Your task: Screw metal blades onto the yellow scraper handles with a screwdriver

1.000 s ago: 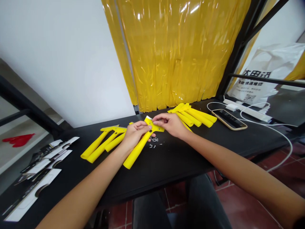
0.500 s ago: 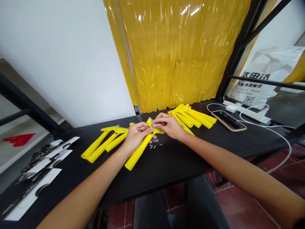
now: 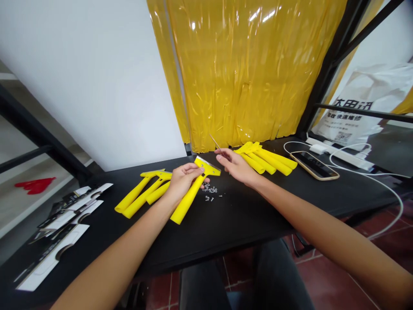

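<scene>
My left hand [image 3: 188,177] is closed on a yellow scraper [image 3: 187,199], its thumb pressed near the head. The scraper's wide head, with a metal strip along its far edge and small screws in its face, points away from me. In my right hand [image 3: 235,164] is a thin rod-like tool [image 3: 214,141], its tip pointing up and away; its other end is hidden in the fingers. Loose screws [image 3: 211,189] lie on the black table just under the scraper's head. More yellow scrapers [image 3: 137,196] rest left of my left hand.
Several yellow scraper handles [image 3: 274,160] are piled beyond my right hand. A phone [image 3: 314,165], a white power strip [image 3: 342,153] and cables lie at the right. Black-and-white cards [image 3: 53,254] are stacked at the left. Yellow plastic strips [image 3: 248,77] hang behind the black table [image 3: 238,228].
My right hand has moved off the scraper's head and now holds the thin tool in plain sight. The scraper's head has turned to face up more, still in my left hand.
</scene>
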`<state>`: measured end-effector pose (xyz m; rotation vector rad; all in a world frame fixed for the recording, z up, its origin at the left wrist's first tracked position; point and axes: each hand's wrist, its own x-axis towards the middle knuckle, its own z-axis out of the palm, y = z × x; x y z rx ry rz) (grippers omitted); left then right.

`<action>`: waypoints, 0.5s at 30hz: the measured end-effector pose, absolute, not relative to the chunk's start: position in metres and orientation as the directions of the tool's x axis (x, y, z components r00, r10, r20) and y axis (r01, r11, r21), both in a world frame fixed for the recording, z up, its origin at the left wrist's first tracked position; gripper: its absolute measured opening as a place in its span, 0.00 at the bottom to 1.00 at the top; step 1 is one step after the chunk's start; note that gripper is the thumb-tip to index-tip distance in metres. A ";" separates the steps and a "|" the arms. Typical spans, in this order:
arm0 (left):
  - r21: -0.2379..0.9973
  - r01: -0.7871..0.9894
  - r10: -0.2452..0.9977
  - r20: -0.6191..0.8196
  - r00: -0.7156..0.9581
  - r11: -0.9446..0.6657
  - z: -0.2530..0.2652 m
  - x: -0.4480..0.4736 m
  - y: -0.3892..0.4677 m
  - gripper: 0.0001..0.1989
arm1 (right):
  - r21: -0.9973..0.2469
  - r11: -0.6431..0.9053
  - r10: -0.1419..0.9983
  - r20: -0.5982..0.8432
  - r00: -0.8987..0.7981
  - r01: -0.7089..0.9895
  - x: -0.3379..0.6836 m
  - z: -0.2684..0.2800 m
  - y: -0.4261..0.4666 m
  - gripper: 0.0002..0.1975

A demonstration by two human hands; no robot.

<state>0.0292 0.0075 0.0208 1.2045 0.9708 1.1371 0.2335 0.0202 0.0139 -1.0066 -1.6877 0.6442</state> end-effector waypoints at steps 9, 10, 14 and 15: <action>0.987 -0.096 0.991 0.130 0.036 -0.126 0.022 0.016 0.020 0.14 | -0.454 0.640 0.755 0.523 -0.395 0.621 0.242 0.022 0.008 0.14; 0.987 -0.094 0.990 0.137 0.032 -0.134 0.022 0.015 0.021 0.14 | -0.439 0.644 0.749 0.525 -0.403 0.627 0.242 0.022 0.007 0.14; 0.985 -0.094 0.989 0.145 0.020 -0.142 0.020 0.014 0.022 0.15 | -0.412 0.670 0.717 0.572 -0.398 0.617 0.242 0.023 0.006 0.14; 0.985 -0.093 0.989 0.144 0.018 -0.142 0.020 0.013 0.022 0.15 | -0.412 0.673 0.714 0.579 -0.395 0.614 0.242 0.023 0.006 0.14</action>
